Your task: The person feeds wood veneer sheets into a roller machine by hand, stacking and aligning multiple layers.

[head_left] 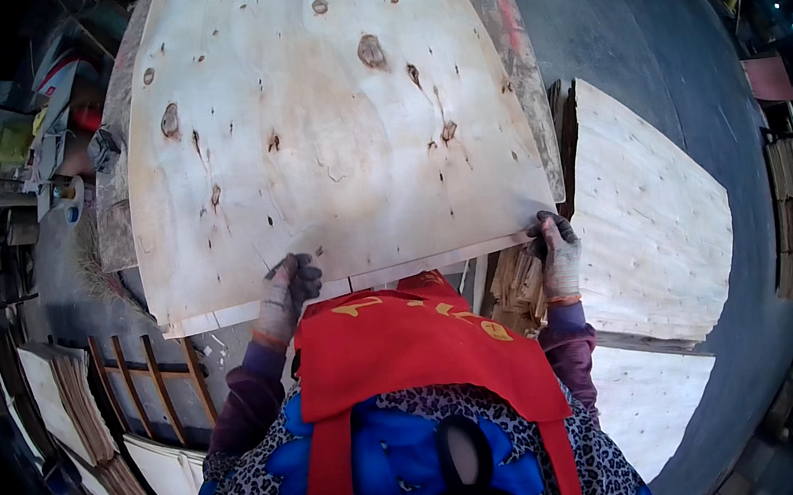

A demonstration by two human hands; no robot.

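A broad pale wood veneer sheet (329, 158) with brown knots lies in front of me. Its near edge runs just ahead of my red apron (427, 351). My left hand (292, 285), in a worn glove with dark fingertips, is closed on that edge left of the middle. At the near right corner my right hand (557, 245), gloved alike, pinches the sheet between thumb and fingers. Another pale layer shows just below the near edge. The undersides of both grips are hidden.
Stacked veneer sheets (645, 221) stand at the right on the grey floor (635, 29). More sheet stacks (69, 398) and a wooden slatted frame (149, 380) are at the left. Bundled veneer (792, 215) lies far right. Assorted clutter (55, 129) sits at the far left.
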